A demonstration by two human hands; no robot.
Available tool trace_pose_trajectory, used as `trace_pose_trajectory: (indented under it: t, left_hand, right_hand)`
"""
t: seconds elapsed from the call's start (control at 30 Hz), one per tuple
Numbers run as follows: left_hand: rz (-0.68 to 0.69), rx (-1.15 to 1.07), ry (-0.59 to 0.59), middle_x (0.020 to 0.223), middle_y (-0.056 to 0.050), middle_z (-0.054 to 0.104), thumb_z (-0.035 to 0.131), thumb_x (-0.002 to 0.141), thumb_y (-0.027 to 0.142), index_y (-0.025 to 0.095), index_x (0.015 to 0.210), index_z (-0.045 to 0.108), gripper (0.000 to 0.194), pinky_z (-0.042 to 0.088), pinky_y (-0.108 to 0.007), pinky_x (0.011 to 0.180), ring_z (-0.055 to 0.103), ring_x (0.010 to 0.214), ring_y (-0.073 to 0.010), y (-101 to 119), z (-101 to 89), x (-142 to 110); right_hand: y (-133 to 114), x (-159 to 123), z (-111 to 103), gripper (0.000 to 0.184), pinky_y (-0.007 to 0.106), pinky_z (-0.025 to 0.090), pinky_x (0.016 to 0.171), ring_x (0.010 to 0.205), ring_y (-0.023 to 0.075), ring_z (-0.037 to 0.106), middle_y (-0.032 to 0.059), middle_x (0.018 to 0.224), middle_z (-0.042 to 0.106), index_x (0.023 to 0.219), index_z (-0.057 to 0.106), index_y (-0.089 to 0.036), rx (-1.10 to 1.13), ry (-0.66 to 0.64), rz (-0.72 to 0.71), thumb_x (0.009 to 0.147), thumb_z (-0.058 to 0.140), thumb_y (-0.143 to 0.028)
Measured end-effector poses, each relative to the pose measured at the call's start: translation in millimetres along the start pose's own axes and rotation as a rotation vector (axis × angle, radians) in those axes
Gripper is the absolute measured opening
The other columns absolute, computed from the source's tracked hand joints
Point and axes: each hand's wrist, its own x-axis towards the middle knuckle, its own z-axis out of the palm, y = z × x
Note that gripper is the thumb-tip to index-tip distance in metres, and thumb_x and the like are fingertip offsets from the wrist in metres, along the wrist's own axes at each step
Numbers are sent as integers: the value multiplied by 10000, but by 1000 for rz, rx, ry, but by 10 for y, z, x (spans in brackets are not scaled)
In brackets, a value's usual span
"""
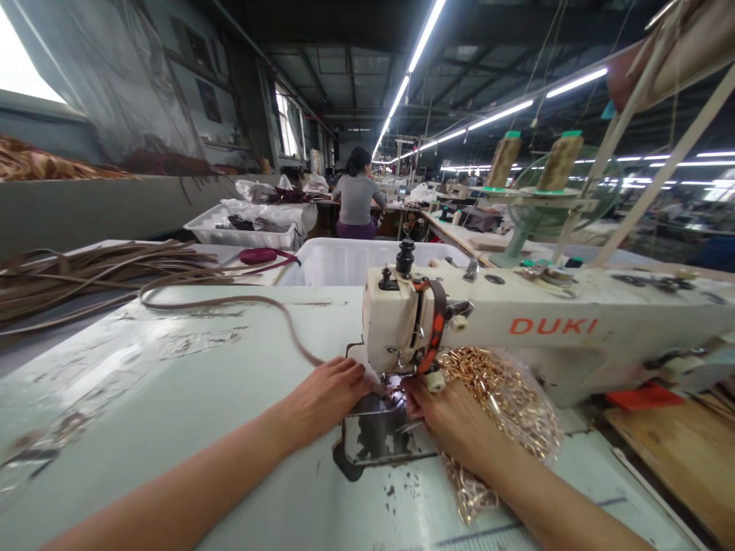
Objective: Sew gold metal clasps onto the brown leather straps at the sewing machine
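Observation:
A white sewing machine (482,321) stands on the pale green table (189,428), with a lit spot under its needle. My left hand (336,394) is closed on a long brown strap (287,317) just left of the needle. The strap runs from my fingers back across the tabletop in a curve. My right hand (445,413) is at the other side of the presser foot, fingers pinched; what they hold is largely hidden by the machine head. A metal plate (382,436) lies below the needle between my hands.
A clear bag of gold-coloured metal clasps (505,405) lies under the machine arm. Many brown straps (86,279) are piled at the left. Behind the table is a white bin (344,260). Thread cones (560,161) stand at the right. A person (359,195) sits farther back.

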Motion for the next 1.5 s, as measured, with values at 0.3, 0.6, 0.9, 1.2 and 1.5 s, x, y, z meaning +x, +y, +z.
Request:
trace_pose_trajectory:
  t: [0.3, 0.6, 0.9, 1.2, 1.5]
  left_hand:
    - [-377, -346, -30, 1077, 18, 605, 584, 895, 324, 321, 1054, 662, 177, 483, -277, 858, 589, 977, -166, 15, 101, -38]
    - [-446, -485, 6, 985, 27, 639, 596, 860, 264, 327, 965, 703, 163, 485, -258, 774, 629, 862, -160, -10, 150, -5]
    - [-371, -520, 9, 965, 3, 662, 571, 874, 251, 280, 944, 708, 156, 490, -258, 783, 627, 861, -167, -95, 191, 23]
    - [-318, -612, -14, 1085, -3, 658, 560, 886, 253, 244, 943, 706, 157, 480, -260, 814, 629, 936, -180, -138, 156, 59]
    - [-303, -652, -68, 935, 14, 677, 543, 894, 229, 226, 965, 695, 167, 477, -240, 778, 637, 852, -155, -154, 101, 74]
  right_hand:
    - [64, 43, -31, 240, 243, 367, 612, 784, 191, 620, 58, 884, 674, 947, 680, -220, 189, -17, 207, 871, 490, -93]
    - [105, 101, -47, 280, 237, 422, 713, 858, 188, 626, 58, 932, 681, 873, 705, -191, 344, -39, 278, 856, 461, -54]
    - [127, 99, 42, 225, 242, 394, 631, 773, 192, 636, 55, 845, 690, 798, 697, -175, 287, 14, 268, 832, 507, -58]
    - [145, 94, 90, 208, 250, 409, 664, 776, 189, 625, 83, 889, 687, 819, 689, -160, 236, -28, 283, 834, 503, -68]
    - [207, 128, 24, 212, 267, 420, 724, 845, 193, 620, 79, 942, 680, 788, 675, -162, 184, -118, 179, 832, 507, -41]
